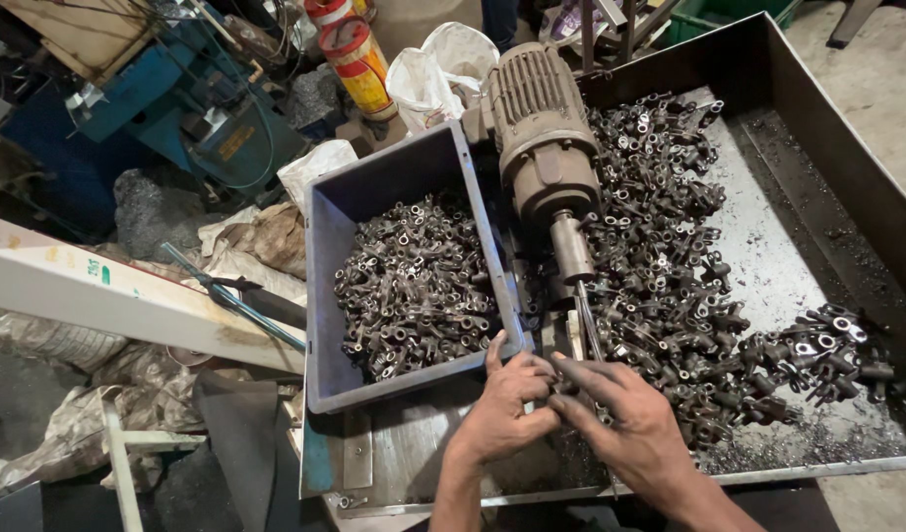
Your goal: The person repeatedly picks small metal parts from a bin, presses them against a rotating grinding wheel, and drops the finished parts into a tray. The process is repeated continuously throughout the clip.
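Note:
My left hand (507,404) and my right hand (620,414) meet at the near end of a motor-driven spindle (571,246), just under its thin rod tip (589,325). Both hands pinch around a small dark metal part between them; the part itself is mostly hidden by the fingers. The left thumb rests on the rim of a grey plastic bin (320,296) heaped with small dark metal fittings (414,286). To the right lies a large loose pile of the same fittings (670,256) on a metal tray (768,276).
The motor body (542,128) lies between the bin and the tray pile. A white beam (108,296), rags and sacks crowd the left. A blue machine (187,99) and a red-yellow cylinder (359,59) stand at the back. The tray has tall dark walls (847,158).

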